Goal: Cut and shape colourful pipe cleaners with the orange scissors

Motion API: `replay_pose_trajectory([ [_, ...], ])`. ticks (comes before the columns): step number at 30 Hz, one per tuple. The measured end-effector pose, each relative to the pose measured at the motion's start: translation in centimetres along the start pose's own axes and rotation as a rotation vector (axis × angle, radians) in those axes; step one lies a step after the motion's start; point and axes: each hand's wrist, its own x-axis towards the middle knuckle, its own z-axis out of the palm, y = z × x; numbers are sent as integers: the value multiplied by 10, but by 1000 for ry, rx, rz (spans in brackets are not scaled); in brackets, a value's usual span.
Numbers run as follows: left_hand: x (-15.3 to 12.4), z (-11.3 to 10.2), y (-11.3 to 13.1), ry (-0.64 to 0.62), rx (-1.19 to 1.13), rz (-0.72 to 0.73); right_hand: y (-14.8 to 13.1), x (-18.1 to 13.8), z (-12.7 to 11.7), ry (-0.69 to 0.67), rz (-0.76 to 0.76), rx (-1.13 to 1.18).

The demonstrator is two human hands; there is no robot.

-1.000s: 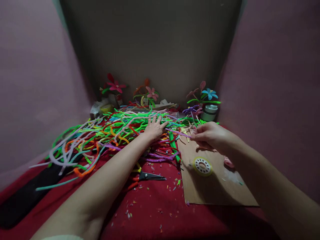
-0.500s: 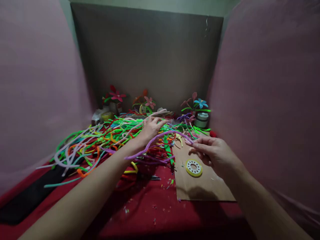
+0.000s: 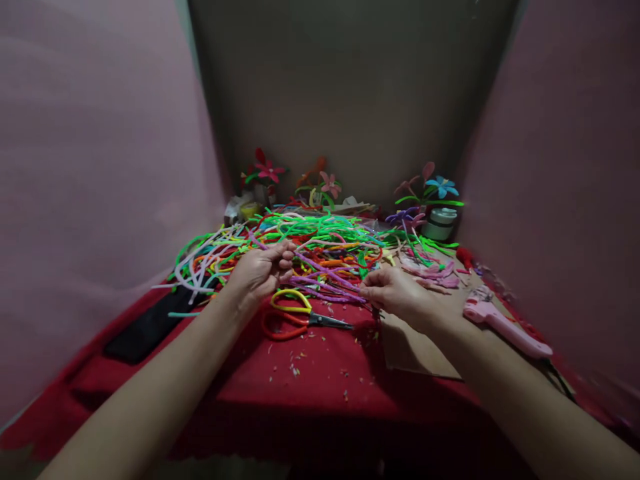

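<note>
My left hand (image 3: 264, 270) is closed in a pinch, fingertips together, in front of a heap of coloured pipe cleaners (image 3: 320, 227). A purple pipe cleaner (image 3: 327, 272) stretches slantwise from it to my right hand (image 3: 395, 293), whose thumb and fingers also pinch it. A short purple length shows beyond the left hand. More purple stems lie just below the one held, beside the right fingertips. Scissors (image 3: 315, 319) with a yellow and a red handle lie on the red cloth between and below my hands.
A cardboard sheet (image 3: 415, 353) lies under my right arm, with a pink glue gun (image 3: 505, 327) to its right. A black flat object (image 3: 145, 327) is at left. Pipe-cleaner flowers (image 3: 443, 187) and a lidded jar (image 3: 440, 223) stand at the back. Trimmings dot the cloth (image 3: 320, 373).
My left hand has come back from the heap and closed on the purple pipe cleaner. My right hand has moved left and still holds its end. The view has shifted, showing the scissors and glue gun.
</note>
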Motion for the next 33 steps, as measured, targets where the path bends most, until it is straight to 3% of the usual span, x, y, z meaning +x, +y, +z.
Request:
replay_pose_trajectory([
  [4,12,-25,-9,74,111,-52,7,16,9,-41,-36,-259],
  [10,16,-38,-20,117,241,-12,15,26,20,-42,-34,-350],
  [14,14,-38,-18,63,227,-19,16,23,15,-24,-44,-397],
  [17,6,-35,-10,-96,143,-30,8,13,-1,-100,-119,-428],
  [20,-6,-27,-6,-332,37,-49,-10,1,-16,-329,-142,-233],
  [22,-12,-18,-8,-405,24,-52,-24,-4,-14,-370,-187,-69],
  [25,-18,-2,-18,-448,13,-26,-36,-2,10,-347,-191,203],
  [29,-22,9,-25,-414,79,42,-35,6,48,-271,37,558],
  [33,-26,6,-21,-230,258,73,-29,8,53,-258,200,763],
])
